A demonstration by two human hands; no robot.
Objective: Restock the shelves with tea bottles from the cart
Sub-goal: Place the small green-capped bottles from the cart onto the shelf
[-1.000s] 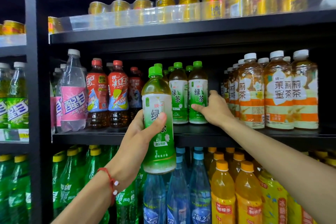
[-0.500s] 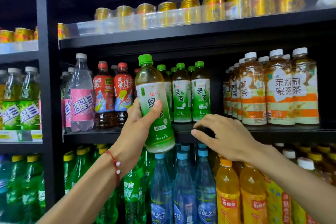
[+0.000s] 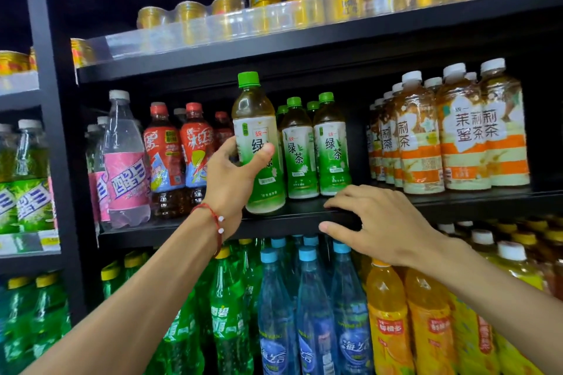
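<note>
My left hand (image 3: 233,179) grips a green tea bottle (image 3: 257,134) with a green cap, upright, its base at the front edge of the middle shelf (image 3: 182,230). It stands just left of a row of matching green tea bottles (image 3: 316,146) on that shelf. My right hand (image 3: 371,222) rests on the shelf's front edge below those bottles, fingers spread and holding nothing. The cart is out of view.
Red iced tea bottles (image 3: 179,155) and a pink-labelled bottle (image 3: 125,167) stand left of the gap; jasmine tea bottles (image 3: 451,134) fill the right. Gold cans (image 3: 304,6) line the top shelf. Green, blue and orange bottles (image 3: 307,307) crowd the shelf below.
My left hand has lifted the green tea bottle up and right to the shelf edge beside the row. My right hand left the shelved bottles and came down onto the shelf's front edge.
</note>
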